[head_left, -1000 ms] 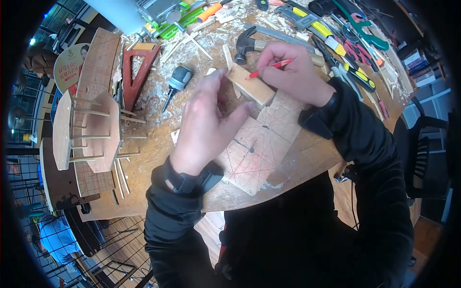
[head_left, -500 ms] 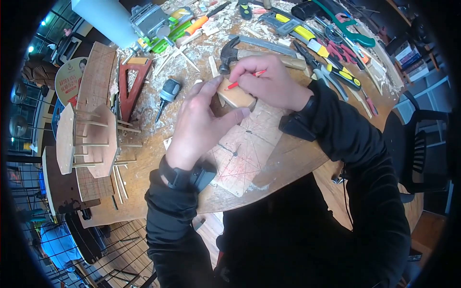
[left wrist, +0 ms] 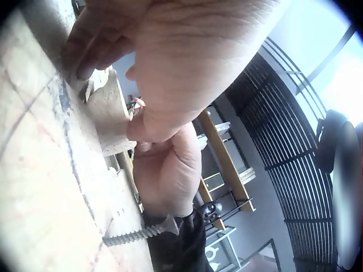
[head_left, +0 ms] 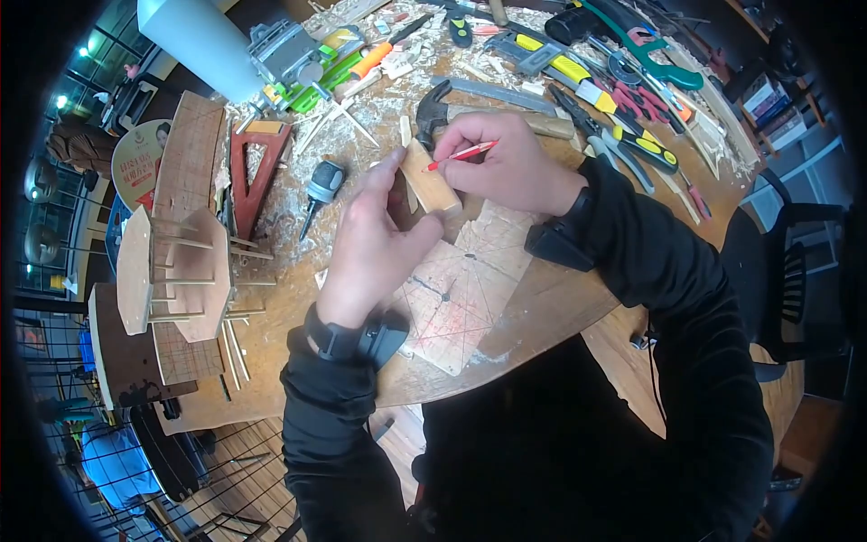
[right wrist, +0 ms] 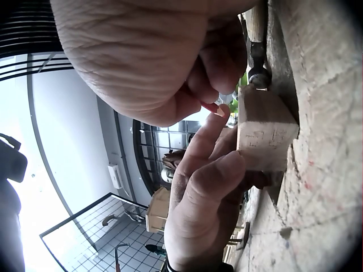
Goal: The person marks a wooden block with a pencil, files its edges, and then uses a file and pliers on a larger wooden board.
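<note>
Between the thumb and fingers of my left hand (head_left: 366, 239) is a small rectangular wood block (head_left: 428, 183), the thumb at its near end. My right hand (head_left: 517, 170) pinches a red pencil (head_left: 470, 154), its tip at the block's top face. In the right wrist view, faint marks show on the end of the block (right wrist: 265, 139). Below the block lies a thin wooden board (head_left: 465, 312) with radiating pencil lines. A screw (left wrist: 142, 232) stands up from that board, close to the left hand.
A claw hammer (head_left: 433, 110) lies just beyond the block. A screwdriver (head_left: 323, 185) and a red triangular frame (head_left: 248, 181) are to the left, near a wooden model (head_left: 185, 271) on thin sticks. Pliers (head_left: 623, 158), cutters and wood shavings cover the back and right.
The right hand and pencil have shifted left along with the view. The block has turned to point more away from me, and the left hand stays around it.
</note>
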`<state>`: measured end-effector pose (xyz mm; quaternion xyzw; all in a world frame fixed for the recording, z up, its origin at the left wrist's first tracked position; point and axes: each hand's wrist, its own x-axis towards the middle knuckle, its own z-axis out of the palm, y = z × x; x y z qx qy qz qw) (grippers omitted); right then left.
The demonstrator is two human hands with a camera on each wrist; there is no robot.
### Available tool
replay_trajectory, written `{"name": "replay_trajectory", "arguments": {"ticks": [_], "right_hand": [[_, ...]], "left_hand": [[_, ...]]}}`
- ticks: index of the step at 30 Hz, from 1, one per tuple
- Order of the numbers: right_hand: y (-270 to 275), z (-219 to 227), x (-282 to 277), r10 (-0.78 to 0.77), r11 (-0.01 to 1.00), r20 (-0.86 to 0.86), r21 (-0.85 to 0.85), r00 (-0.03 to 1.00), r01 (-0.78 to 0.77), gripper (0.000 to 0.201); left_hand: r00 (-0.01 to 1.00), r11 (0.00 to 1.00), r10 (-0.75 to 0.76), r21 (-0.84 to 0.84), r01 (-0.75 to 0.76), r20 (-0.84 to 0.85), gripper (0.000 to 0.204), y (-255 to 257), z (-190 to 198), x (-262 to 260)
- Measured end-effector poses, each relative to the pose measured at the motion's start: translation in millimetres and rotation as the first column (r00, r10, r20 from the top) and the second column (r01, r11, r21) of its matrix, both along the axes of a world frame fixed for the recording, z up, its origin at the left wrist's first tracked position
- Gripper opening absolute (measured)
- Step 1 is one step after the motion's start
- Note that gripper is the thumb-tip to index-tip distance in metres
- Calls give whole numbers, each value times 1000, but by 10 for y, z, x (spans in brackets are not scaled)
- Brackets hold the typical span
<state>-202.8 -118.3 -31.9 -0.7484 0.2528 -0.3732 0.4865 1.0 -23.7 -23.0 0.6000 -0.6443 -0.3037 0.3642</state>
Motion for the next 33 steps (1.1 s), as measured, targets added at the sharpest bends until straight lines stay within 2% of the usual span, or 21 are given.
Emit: {"name": "replay_trajectory", "arguments": {"ticks": [4, 14, 16, 17, 19, 22, 28, 33], "right_hand": [[-6, -8, -10, 5, 999, -8, 43, 1000, -4, 9], [-14, -35, 0, -16, 999, 24, -44, 1000, 17, 17], [2, 4, -3, 3, 998, 31, 56, 1000, -4, 20], [10, 30, -5, 3, 998, 32, 56, 999, -5, 20], [28, 68, -7, 8, 987, 47, 158, 999, -16, 24], [31, 58, 0, -8, 983, 55, 182, 998, -2, 23], [4, 5, 9, -4, 996, 57, 93, 998, -1, 29], [-6, -23, 19, -27, 996, 64, 87, 998, 22, 33]], "left_hand": [[999, 997, -31, -64, 30, -13, 80, -11, -85, 48], [999, 1000, -7, -7, 7, -38, 79, 7, -104, 55], [1000, 998, -23, -54, 22, -2, 79, 6, -118, 68], [1000, 998, -22, -54, 22, -1, 79, 5, -113, 65], [1000, 1000, -6, -17, 5, -15, 79, 11, -92, 43], [1000, 1000, 10, 3, -10, -11, 79, 35, -13, 0], [998, 997, -7, -81, 2, -56, 79, 2, -121, 20], [999, 999, 0, -40, -2, -41, 78, 23, -80, 21]]}}
